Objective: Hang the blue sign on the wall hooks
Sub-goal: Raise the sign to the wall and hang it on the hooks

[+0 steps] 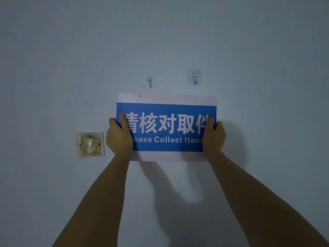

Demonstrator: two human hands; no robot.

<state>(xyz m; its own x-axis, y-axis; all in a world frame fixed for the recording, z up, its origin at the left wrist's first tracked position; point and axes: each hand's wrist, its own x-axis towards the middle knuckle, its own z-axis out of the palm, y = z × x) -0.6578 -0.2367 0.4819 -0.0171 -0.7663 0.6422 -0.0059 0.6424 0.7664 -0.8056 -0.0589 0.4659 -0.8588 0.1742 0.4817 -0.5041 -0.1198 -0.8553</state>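
Observation:
The blue sign (pixel 166 111) with white lettering and a pale border is held flat in front of the wall, upright and nearly level. My left hand (pixel 119 135) grips its left edge, thumb over the front. My right hand (pixel 213 135) grips its right edge the same way. Two small holes pierce the sign's top border. Above them on the wall are the left hook (pixel 150 82) and the right hook (pixel 195 79), the right one on a clear adhesive pad. The sign's top edge sits a little below both hooks, apart from them.
A stained, yellowed wall switch plate (pixel 90 144) sits left of my left hand. The pale wall (pixel 267 50) fills the whole view, with the shadows of my arms below the sign.

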